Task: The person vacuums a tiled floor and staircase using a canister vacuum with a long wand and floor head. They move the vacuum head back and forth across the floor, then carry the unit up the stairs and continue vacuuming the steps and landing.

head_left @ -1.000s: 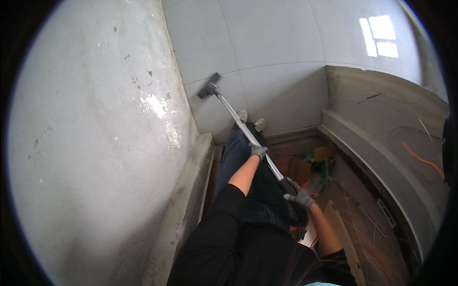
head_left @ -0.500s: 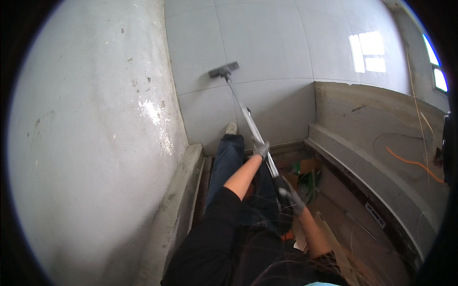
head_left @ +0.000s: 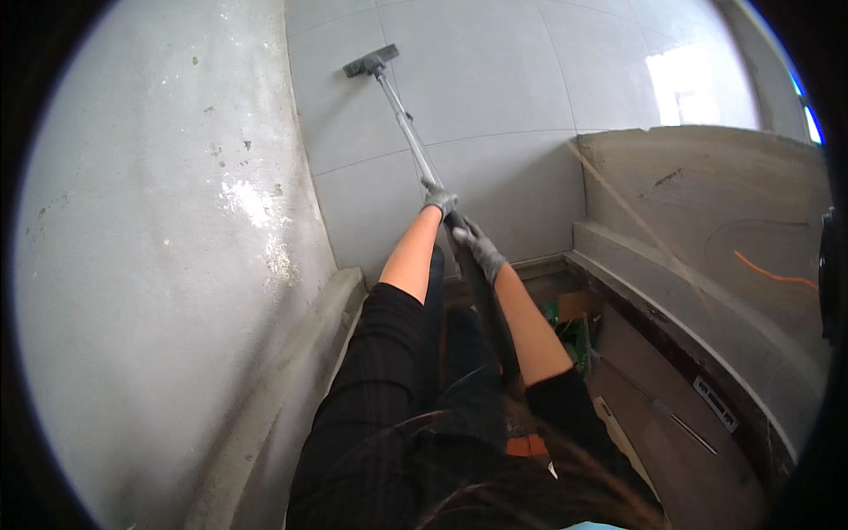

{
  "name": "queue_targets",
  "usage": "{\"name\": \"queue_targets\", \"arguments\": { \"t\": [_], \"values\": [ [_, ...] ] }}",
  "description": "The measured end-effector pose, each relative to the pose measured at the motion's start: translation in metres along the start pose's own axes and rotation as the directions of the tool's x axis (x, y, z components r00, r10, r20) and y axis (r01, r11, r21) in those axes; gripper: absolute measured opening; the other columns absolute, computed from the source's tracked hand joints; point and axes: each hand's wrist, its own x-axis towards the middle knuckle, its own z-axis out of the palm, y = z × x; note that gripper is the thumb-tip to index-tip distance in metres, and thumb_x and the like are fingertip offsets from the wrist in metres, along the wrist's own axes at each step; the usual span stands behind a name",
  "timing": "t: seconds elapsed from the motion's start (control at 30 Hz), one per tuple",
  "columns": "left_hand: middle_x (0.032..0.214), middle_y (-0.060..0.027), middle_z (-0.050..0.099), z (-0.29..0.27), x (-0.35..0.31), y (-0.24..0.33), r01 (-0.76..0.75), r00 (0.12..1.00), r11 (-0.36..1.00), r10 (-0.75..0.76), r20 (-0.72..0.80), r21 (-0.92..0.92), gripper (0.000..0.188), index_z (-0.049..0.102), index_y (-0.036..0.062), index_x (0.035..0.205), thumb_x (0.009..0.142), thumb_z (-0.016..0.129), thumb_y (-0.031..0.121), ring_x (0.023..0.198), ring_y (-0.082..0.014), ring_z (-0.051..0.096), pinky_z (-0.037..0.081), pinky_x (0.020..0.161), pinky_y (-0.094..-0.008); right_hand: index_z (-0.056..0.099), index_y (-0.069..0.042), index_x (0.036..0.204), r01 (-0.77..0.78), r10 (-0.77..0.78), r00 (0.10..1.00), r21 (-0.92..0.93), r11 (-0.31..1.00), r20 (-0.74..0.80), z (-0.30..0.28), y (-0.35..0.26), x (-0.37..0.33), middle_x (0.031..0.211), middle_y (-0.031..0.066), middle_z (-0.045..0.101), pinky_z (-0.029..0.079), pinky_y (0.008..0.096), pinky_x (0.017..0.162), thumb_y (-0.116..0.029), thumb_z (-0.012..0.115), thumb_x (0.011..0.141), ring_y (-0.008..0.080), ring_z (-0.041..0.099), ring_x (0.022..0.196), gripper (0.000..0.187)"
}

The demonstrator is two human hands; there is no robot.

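Observation:
A vacuum cleaner wand (head_left: 411, 137), a silver tube, stretches forward from my hands. Its dark, wide floor head (head_left: 372, 61) rests on the large grey floor tiles (head_left: 477, 79), near the left wall. My left hand (head_left: 440, 196), in a grey glove, is closed round the lower part of the tube. Just behind it, my gloved right hand (head_left: 479, 250) grips the dark handle end. From there a black hose (head_left: 491, 318) runs back between my arms toward my body, where its far end is hidden.
A patchy white plaster wall (head_left: 159, 194) rises at left, with a concrete ledge (head_left: 291, 371) at its foot. At right stands a low concrete wall (head_left: 698, 190) with an orange cable (head_left: 776, 270). Cardboard (head_left: 580, 306), green items and a thin metal rod (head_left: 689, 428) lie lower right.
The floor head has slid forward and slightly left across the tiles. Both my arms have stretched forward with the wand, and my right hand is now close behind my left.

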Motion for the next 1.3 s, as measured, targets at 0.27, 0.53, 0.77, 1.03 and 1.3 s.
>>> {"name": "queue_targets", "arguments": {
  "t": [0.27,0.53,0.77,1.03,1.3],
  "values": [
    [0.117,-0.0258,0.057,0.144,-0.160,-0.216,-0.038,0.989,0.951,-0.008,0.147,0.307,0.094,0.009,-0.0071,0.132,0.070,0.072,0.024,0.102,-0.0322,0.061,0.051,0.087,-0.0387,0.029,-0.022,0.149,-0.221,0.226,0.974,0.176,0.959,-0.006,-0.129,0.197,-0.270,0.119,0.0089,0.055,0.053,0.0346,0.073,-0.037,0.066,0.085,0.0216,0.060,0.091,0.075],
    [0.114,-0.0254,0.056,0.223,-0.283,-0.327,0.232,0.970,0.950,-0.243,0.029,0.208,0.082,0.027,-0.0074,0.128,0.069,0.074,0.023,0.102,-0.0353,0.059,0.045,0.095,-0.0412,0.025,-0.027,0.149,-0.336,0.340,0.940,0.247,0.909,0.028,-0.159,0.260,-0.424,0.088,0.0109,0.061,0.054,0.0378,0.056,-0.039,0.065,0.085,0.0244,0.062,0.064,0.077],
    [0.074,-0.0134,0.057,0.177,-0.178,-0.253,-0.054,0.998,0.980,0.045,-0.049,-0.192,0.073,0.026,-0.0017,0.132,0.083,0.073,0.026,0.059,-0.0228,0.060,0.052,0.052,-0.0394,0.020,-0.028,0.146,-0.245,0.212,0.966,0.277,0.929,0.145,-0.130,0.173,-0.314,0.076,0.0128,0.059,0.053,0.0388,0.051,-0.046,0.065,0.085,0.0234,0.061,0.058,0.078],
    [0.093,-0.0143,0.055,0.051,-0.077,-0.025,-0.156,0.981,0.903,0.188,0.042,-0.401,0.062,0.025,0.0104,0.130,0.085,0.068,0.010,0.066,-0.0215,0.058,0.051,0.050,-0.0344,0.042,-0.014,0.127,-0.196,0.146,0.972,0.296,0.935,0.182,-0.048,0.006,-0.076,0.068,0.0106,0.058,0.054,0.0372,0.045,-0.042,0.065,0.086,0.0231,0.060,0.049,0.055],
    [0.098,-0.0004,0.065,-0.096,0.019,0.149,-0.132,0.971,0.918,0.195,0.137,-0.375,0.031,0.060,0.0159,0.122,0.096,0.054,0.031,0.085,-0.0146,0.063,0.054,0.071,-0.0319,0.054,-0.009,0.110,0.065,-0.073,0.994,0.093,0.994,0.084,0.035,-0.167,0.169,0.067,0.0109,0.060,0.051,0.0368,0.044,-0.042,0.063,0.087,0.0228,0.059,0.049,0.041]
  ]
}}
